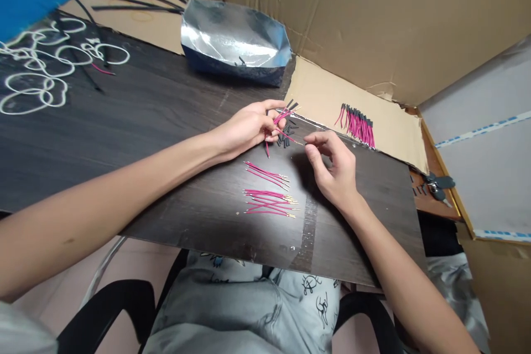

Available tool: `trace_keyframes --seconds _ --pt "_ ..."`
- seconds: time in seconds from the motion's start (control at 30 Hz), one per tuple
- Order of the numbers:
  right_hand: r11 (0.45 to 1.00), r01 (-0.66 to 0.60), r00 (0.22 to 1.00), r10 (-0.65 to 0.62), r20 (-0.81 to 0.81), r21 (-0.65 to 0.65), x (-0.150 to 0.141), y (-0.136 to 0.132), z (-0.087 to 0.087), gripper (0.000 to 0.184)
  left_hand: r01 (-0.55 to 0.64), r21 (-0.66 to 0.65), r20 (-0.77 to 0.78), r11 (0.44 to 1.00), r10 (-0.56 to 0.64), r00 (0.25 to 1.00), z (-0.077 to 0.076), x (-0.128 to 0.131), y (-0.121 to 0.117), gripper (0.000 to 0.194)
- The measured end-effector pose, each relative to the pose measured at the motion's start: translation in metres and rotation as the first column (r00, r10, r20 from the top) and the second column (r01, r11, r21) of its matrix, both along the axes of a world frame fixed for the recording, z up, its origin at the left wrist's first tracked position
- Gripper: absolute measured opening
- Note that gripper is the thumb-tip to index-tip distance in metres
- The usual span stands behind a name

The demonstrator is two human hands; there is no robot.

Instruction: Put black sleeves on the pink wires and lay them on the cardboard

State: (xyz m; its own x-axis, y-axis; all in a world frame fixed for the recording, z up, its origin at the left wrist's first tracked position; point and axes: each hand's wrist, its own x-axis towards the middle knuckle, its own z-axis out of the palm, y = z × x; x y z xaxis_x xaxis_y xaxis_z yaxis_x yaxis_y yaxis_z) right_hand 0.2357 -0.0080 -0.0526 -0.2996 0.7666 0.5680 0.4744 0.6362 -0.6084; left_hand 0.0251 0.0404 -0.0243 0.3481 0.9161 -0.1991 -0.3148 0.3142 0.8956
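My left hand (261, 128) is closed round several thin pink wires (283, 114). Black sleeves cover the upper tips of some of them. One wire (287, 136) points out of that hand to the right, its gold-coloured end close to my right fingertips. Thumb and forefinger of my right hand (331, 163) pinch a tiny dark piece that looks like a black sleeve, at that wire's end. Under my left fingers lies a heap of short black sleeves (285, 137), partly hidden. Nearer me on the dark table (199, 199) are two groups of pink wires (267, 174) with gold-coloured ends.
Many black-sleeved pink wires (360, 126) lie in a row on cardboard (319, 86) at right. A silver-lined open bag (236, 33) stands at the back. White loops (37, 91) and long black tubes (136, 0) are left; keys (437, 183) lie far right.
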Motion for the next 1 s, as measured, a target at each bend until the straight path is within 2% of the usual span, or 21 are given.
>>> trace_keyframes --seconds 0.33,0.73,1.0 --pt "0.995 0.003 0.999 -0.006 0.033 0.104 -0.003 0.000 0.000 0.007 -0.010 0.056 -0.016 0.998 0.011 1.000 -0.004 0.004 -0.001 0.058" --pt "0.993 0.025 0.998 -0.033 0.062 0.119 -0.006 -0.003 0.002 0.007 -0.040 0.108 -0.045 0.993 0.045 0.998 -0.013 0.004 0.001 0.066" --pt "0.989 0.024 0.998 -0.032 0.052 0.146 -0.007 -0.006 0.003 0.009 -0.056 0.098 -0.075 0.994 0.063 0.995 -0.011 0.006 -0.001 0.061"
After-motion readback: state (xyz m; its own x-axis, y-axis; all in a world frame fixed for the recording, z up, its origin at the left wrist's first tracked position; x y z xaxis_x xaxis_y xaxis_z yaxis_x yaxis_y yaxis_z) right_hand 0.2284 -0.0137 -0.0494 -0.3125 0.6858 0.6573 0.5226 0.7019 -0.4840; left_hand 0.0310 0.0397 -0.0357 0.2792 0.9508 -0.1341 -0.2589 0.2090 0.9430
